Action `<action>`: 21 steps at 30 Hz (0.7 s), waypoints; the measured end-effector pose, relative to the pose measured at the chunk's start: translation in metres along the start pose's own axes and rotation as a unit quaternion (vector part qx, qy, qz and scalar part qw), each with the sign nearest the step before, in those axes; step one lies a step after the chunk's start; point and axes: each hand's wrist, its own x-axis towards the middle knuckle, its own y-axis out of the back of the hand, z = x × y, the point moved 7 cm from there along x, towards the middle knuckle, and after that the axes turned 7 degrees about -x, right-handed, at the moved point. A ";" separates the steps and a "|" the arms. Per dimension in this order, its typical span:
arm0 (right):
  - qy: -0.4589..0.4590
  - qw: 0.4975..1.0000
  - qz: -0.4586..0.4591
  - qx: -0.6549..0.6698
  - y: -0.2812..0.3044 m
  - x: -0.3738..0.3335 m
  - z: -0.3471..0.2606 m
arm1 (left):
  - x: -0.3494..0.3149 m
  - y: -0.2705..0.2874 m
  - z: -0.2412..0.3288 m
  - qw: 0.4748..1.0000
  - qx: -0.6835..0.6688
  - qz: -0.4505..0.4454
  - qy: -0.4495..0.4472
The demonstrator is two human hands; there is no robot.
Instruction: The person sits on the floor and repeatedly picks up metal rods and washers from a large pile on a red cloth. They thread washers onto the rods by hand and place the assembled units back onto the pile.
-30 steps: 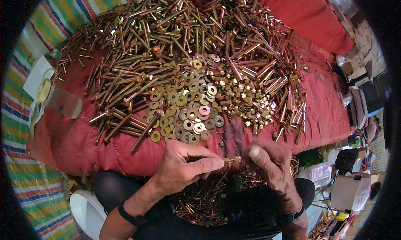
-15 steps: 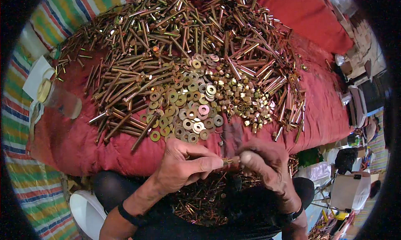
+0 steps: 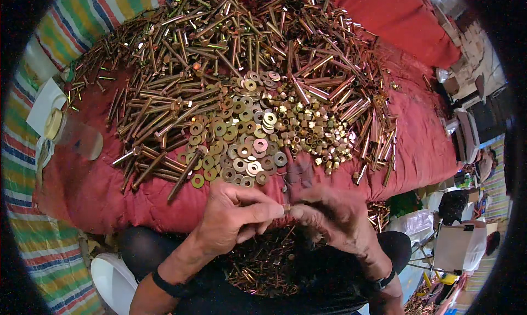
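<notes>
Between the thumb and fingers of my left hand (image 3: 236,212) a brass-coloured bolt (image 3: 286,207) is pinched, only its tip showing past the thumb. Close beside that tip is my right hand (image 3: 335,219), smeared by motion, so whether its fingers grip anything is unclear. Just beyond my hands, flat washers (image 3: 247,150) lie in a loose heap on a red padded cover (image 3: 110,200). To their right sits a pile of small brass-coloured nuts (image 3: 313,131). Long bolts (image 3: 159,101) are heaped to the left and behind, and metal sleeves or tubes (image 3: 357,103) to the right.
A clear plastic jar (image 3: 82,139) lies on its side at the left edge of the cover. More bolts (image 3: 258,271) fill the space between my legs. A white stool or basin (image 3: 112,276) stands at lower left, and a whitish box (image 3: 461,246) at lower right.
My right hand has shifted slightly left and its fingers have spread into a blur. Less of the bolt shows beyond my left thumb. The whole view has shifted a little.
</notes>
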 end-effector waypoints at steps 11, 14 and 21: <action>-0.046 0.941 0.148 -0.301 0.130 -0.001 0.053 | -0.028 0.029 0.082 0.745 0.556 0.189 -0.316; -0.007 0.872 0.128 -0.473 0.132 -0.005 0.075 | -0.035 0.049 0.092 0.661 0.633 0.284 -0.288; 0.094 0.849 0.155 -0.497 0.121 0.026 0.076 | -0.027 0.059 0.076 0.640 0.665 0.332 -0.197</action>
